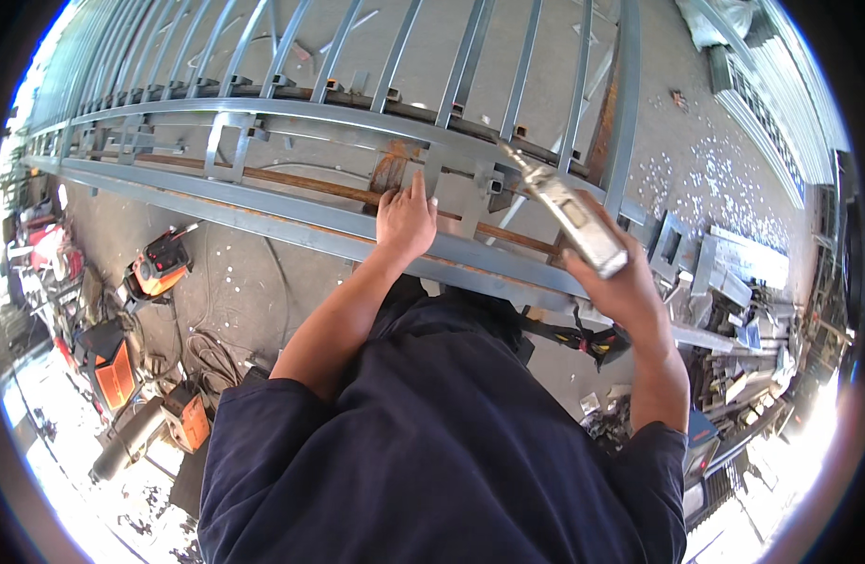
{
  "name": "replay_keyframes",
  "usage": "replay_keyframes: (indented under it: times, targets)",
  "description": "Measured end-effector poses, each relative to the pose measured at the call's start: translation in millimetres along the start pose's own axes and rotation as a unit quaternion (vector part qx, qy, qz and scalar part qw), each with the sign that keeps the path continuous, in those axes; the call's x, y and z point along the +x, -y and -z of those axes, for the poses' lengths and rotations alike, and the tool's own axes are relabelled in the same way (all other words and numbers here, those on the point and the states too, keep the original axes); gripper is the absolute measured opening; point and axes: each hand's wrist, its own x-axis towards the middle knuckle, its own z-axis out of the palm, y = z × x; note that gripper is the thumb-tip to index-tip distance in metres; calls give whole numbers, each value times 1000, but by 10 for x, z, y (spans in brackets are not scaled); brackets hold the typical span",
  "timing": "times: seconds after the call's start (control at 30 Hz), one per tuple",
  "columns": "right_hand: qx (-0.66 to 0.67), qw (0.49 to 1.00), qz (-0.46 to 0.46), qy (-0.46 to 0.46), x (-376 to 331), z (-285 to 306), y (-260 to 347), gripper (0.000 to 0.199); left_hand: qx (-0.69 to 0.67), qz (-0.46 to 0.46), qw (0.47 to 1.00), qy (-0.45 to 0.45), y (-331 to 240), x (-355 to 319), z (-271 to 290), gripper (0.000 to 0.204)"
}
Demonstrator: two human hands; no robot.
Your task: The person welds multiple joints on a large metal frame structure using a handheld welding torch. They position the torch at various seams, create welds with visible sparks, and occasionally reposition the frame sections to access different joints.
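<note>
A long grey metal railing frame (291,113) with many upright bars lies flat in front of me. My left hand (406,221) presses flat on a rusty bar and small grey bracket (392,169) between the frame's two long rails. My right hand (615,282) is raised above the frame's near rail and grips a grey, worn hand tool (568,211) whose thin tip points up and left toward a bracket (496,179).
Orange welding machines (160,268) and coiled cables (207,357) sit on the concrete floor at the left. Cut metal tube pieces (724,263) and scrap are piled at the right. A stack of grey railings (771,122) leans at the far right.
</note>
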Motion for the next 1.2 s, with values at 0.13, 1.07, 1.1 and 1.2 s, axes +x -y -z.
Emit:
replay_keyframes:
  times: [0.13,1.07,1.1,1.2]
  targets:
    - [-164,985,48,24,117,-496,32,77,-6,-32,999,-2,75,-4,117,58]
    - [-314,949,30,13,415,-1405,102,90,-10,-42,999,-9,131,-28,167,56]
    - [-313,949,30,12,416,-1410,98,89,-11,-44,999,-14,133,-29,162,56]
    - [-313,949,25,12,413,-1416,90,86,-14,-46,999,-24,131,-30,153,56]
